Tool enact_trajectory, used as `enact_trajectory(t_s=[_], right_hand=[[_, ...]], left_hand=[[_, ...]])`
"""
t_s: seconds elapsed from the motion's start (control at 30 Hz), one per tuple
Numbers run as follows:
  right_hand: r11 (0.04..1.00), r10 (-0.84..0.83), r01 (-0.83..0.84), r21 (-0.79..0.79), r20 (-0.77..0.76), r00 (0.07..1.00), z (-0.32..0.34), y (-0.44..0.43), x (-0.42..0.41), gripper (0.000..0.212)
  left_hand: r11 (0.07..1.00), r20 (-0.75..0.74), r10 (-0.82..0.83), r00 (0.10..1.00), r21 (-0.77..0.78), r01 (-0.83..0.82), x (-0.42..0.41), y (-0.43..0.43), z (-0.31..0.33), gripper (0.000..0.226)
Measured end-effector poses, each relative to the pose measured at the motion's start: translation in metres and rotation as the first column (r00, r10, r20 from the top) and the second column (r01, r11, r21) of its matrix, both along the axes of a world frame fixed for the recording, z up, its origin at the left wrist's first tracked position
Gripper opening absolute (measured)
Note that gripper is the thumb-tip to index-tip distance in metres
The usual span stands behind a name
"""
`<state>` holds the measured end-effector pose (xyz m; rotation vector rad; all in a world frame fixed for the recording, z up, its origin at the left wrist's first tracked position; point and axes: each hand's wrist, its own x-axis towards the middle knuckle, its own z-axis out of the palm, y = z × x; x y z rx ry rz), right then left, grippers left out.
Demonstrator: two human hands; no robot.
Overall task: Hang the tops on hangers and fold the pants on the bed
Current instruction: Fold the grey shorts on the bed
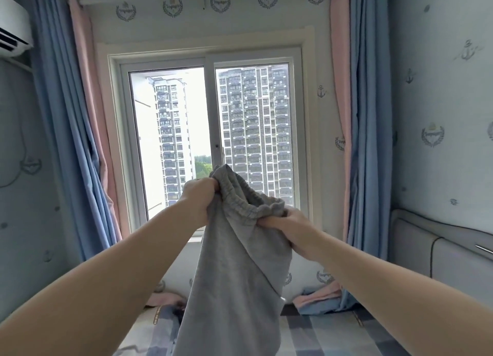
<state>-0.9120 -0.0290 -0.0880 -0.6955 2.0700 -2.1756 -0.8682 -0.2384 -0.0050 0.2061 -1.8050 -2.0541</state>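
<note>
Daylight from the window [170, 131] fills a small bedroom hung with blue-and-pink curtains [80, 142], and the person stands at the checked bed [333, 337] with both arms stretched forward. Each hand has its fingers curled tight into the elastic waistband [241, 205] of grey pants [234, 281] — the left hand [198, 199] bunches one side, and the right hand [289, 229] pinches the other, a little lower. Between the two grips the waistband sags and gapes.

Holding the pants up by the top like this lets the cloth's own weight pull the legs straight, I'd say, so they can be lined up before being laid flat for folding.

Below the fingers the pants hang nearly plumb — long axis up and down, waist uppermost, legs pointing at the bedding. The fabric drops past the lower edge of view, so I can't tell whether the cuffs touch the bed. No part of them lies flat yet, so the fold itself is not begun.
</note>
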Motion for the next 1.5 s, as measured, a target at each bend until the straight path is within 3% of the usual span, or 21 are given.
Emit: enact_trajectory(t_s=[0.07,0.17,0.27,0.37,0.47,0.53,0.63,0.8,0.93,1.3,1.4,1.5], right_hand=[[0.997,0.002,0.007,-0.081,0.102,0.995,0.006,0.005,-0.003,0.016],[0.983,0.035,0.000,-0.182,0.190,0.981,0.018,0.014,-0.008,0.019],[0.987,0.034,0.003,-0.163,0.225,0.974,0.026,0.016,-0.011,0.018],[0.996,0.012,0.011,-0.091,0.250,0.968,0.028,0.016,-0.017,0.018],[0.999,-0.025,0.029,-0.013,0.255,0.966,0.026,0.018,-0.023,0.014],[0.999,-0.046,0.039,0.034,0.241,0.969,0.018,0.020,-0.028,0.013],[0.992,-0.078,0.054,0.111,0.221,0.972,-0.004,0.024,-0.035,0.019],[0.968,-0.162,0.114,0.225,0.206,0.965,-0.067,0.024,-0.053,0.014],[0.955,-0.236,0.195,0.222,0.178,0.955,-0.130,0.015,-0.067,0.018],[0.893,-0.307,0.239,0.380,0.128,0.943,-0.269,0.020,-0.051,0.019],[0.864,-0.346,0.244,0.440,0.167,0.923,-0.330,0.025,-0.028,0.013],[0.806,-0.390,0.199,0.557,0.247,0.887,-0.421,0.033,0.003,0.028]], left_hand=[[0.996,0.005,-0.021,1.000,-0.086,0.021,0.002,-0.008,-0.002,0.016],[0.969,0.019,-0.044,0.999,-0.244,0.048,0.002,-0.017,-0.010,0.030],[0.934,0.006,-0.064,0.998,-0.351,0.062,0.000,-0.021,-0.023,0.036],[0.960,0.014,-0.126,0.992,-0.252,0.125,-0.004,-0.018,-0.038,0.041],[0.944,0.044,-0.300,0.953,-0.128,0.303,-0.010,-0.020,-0.051,0.024],[0.895,0.049,-0.420,0.906,-0.142,0.422,-0.015,-0.025,-0.062,0.017],[0.871,0.168,-0.406,0.898,-0.227,0.436,-0.030,-0.030,-0.087,0.030],[0.883,0.201,-0.253,0.946,-0.352,0.311,-0.061,-0.033,-0.154,0.018],[0.864,0.223,-0.133,0.966,-0.451,0.223,-0.080,-0.025,-0.214,0.025],[0.825,0.339,-0.117,0.934,-0.490,0.281,-0.069,-0.016,-0.361,0.029],[0.763,0.406,-0.104,0.908,-0.553,0.334,-0.050,-0.012,-0.423,0.030],[0.639,0.500,-0.076,0.863,-0.640,0.427,-0.016,-0.007,-0.499,0.031]])
